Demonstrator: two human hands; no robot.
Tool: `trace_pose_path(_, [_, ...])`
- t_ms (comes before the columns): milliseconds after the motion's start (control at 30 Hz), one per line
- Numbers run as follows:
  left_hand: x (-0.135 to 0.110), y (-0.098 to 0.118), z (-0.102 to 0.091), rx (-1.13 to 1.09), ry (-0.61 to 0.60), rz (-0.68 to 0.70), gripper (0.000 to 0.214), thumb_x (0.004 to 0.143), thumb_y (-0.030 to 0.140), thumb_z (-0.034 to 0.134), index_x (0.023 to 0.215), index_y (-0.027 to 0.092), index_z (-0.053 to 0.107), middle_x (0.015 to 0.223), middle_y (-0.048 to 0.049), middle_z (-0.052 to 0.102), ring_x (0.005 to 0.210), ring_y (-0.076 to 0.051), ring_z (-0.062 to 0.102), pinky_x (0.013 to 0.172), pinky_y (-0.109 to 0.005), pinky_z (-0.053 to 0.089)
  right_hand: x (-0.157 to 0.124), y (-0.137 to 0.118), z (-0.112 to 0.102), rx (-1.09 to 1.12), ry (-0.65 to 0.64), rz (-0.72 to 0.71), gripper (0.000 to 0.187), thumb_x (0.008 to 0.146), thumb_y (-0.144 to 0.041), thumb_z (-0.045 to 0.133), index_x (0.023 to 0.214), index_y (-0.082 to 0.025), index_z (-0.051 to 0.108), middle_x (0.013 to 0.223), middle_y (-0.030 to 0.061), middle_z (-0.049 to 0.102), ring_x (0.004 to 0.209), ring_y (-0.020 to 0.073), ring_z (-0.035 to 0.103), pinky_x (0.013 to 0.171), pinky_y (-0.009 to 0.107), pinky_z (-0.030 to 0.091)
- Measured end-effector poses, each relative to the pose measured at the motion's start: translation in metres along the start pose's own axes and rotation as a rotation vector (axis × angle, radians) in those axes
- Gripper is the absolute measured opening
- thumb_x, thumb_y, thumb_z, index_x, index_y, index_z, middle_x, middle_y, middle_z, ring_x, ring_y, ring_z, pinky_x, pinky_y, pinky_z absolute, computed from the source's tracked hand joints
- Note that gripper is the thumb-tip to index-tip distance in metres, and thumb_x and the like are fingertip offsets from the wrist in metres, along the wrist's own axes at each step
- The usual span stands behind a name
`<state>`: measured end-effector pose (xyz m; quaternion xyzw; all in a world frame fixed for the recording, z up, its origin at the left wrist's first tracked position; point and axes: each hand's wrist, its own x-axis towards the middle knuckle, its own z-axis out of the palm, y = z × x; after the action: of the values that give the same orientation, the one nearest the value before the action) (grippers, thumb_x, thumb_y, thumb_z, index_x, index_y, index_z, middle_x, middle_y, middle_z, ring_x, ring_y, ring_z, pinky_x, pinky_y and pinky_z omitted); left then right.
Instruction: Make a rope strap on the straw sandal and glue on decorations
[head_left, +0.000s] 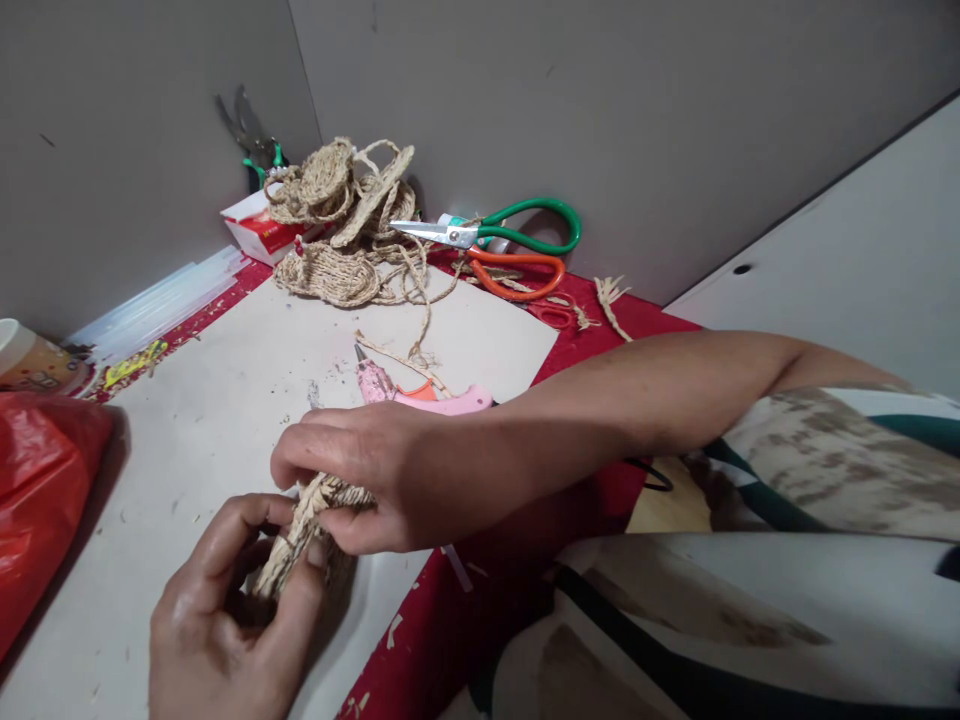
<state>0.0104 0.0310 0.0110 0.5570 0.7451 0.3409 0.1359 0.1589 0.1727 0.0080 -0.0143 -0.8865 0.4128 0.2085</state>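
Note:
A piece of braided straw work [301, 527], pale tan, is gripped by both hands low over the white board. My left hand [232, 610] is closed on its lower end, thumb on the near side and fingers on the far side. From the right, my right hand [390, 480] pinches the upper end between thumb and fingers. Part of the piece is hidden behind the fingers, so its full shape does not show. Just beyond my right hand lies a pink glue gun [375, 382] with an orange trigger, its nozzle pointing away.
Coils of braided straw cord [330, 275] are heaped at the back beside scissors [480, 235] with green and orange handles. Pruning shears [255, 140] lean by a red-and-white box [262, 228]. Clear glue sticks [161, 305], a paper cup [34, 358] and a red bag [45, 490] are left.

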Motion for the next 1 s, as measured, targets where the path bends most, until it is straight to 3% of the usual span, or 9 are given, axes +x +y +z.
trace_pose_path(433, [0.002, -0.001, 0.005, -0.06, 0.054, -0.141, 0.023, 0.071, 0.044, 0.07, 0.078, 0.024, 0.063, 0.063, 0.0048, 0.064, 0.049, -0.01, 0.055, 0.041, -0.017, 0.042, -0.001, 0.002, -0.003, 0.028, -0.105, -0.037, 0.032, 0.079, -0.008, 0.05, 0.111, -0.014, 0.048, 0.11, 0.0086, 0.055, 0.1, 0.0151, 0.051, 0.088, 0.025, 0.043])
trace_pose_path(533, [0.002, -0.003, 0.004, -0.088, 0.053, -0.195, 0.023, 0.071, 0.045, 0.069, 0.079, 0.024, 0.063, 0.062, 0.0051, 0.063, 0.047, -0.01, 0.052, 0.039, -0.017, 0.04, -0.001, -0.002, -0.007, 0.059, -0.06, 0.006, 0.03, 0.08, -0.012, 0.053, 0.11, -0.014, 0.048, 0.102, 0.0065, 0.057, 0.095, 0.0137, 0.052, 0.086, 0.024, 0.042])
trace_pose_path(700, [0.002, -0.003, 0.001, -0.079, 0.028, -0.14, 0.02, 0.07, 0.041, 0.071, 0.078, 0.024, 0.064, 0.06, 0.0056, 0.062, 0.044, -0.008, 0.049, 0.037, -0.015, 0.037, 0.0, -0.006, -0.011, 0.14, -0.003, 0.169, 0.022, 0.084, -0.017, 0.051, 0.106, -0.016, 0.049, 0.098, 0.0022, 0.058, 0.082, 0.0105, 0.053, 0.077, 0.023, 0.042])
trace_pose_path(1000, [0.0, 0.001, 0.005, -0.077, 0.055, -0.193, 0.02, 0.071, 0.042, 0.071, 0.079, 0.025, 0.065, 0.065, 0.0056, 0.064, 0.048, -0.007, 0.051, 0.043, -0.014, 0.04, 0.002, 0.005, -0.003, 0.068, 0.021, 0.084, 0.025, 0.081, -0.012, 0.049, 0.105, -0.015, 0.049, 0.098, 0.0031, 0.059, 0.085, 0.0116, 0.052, 0.078, 0.024, 0.042])
